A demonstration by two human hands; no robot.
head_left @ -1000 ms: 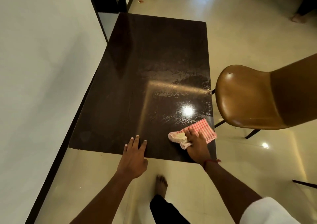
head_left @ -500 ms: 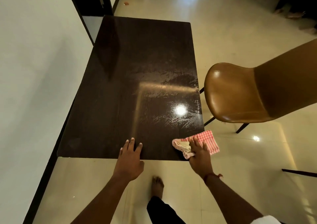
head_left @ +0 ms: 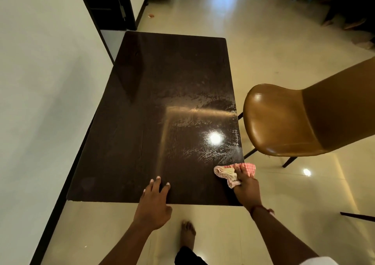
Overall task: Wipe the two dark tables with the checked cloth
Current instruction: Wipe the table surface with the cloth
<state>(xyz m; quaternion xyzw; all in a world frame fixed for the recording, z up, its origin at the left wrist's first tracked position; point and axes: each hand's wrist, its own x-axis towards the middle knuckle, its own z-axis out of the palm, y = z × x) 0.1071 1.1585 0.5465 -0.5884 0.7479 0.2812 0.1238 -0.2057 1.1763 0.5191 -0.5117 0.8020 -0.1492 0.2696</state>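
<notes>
One dark rectangular table (head_left: 154, 106) stands against the white wall, with wet streaks around a bright light reflection near its right edge. My right hand (head_left: 246, 187) presses the crumpled red-and-white checked cloth (head_left: 231, 172) onto the table's near right corner, and part of the cloth hangs past the right edge. My left hand (head_left: 154, 202) rests flat on the near edge with fingers spread, holding nothing. No second table is in view.
A brown leather chair (head_left: 284, 120) stands close to the table's right side. The white wall (head_left: 40, 102) runs along the left, with a dark door frame (head_left: 113, 7) beyond the far end. My bare foot (head_left: 188, 232) is on the shiny tiled floor.
My right hand has slid the cloth along the right edge toward the near right corner, bunching it. The view has pulled back. My left hand stays on the near edge.
</notes>
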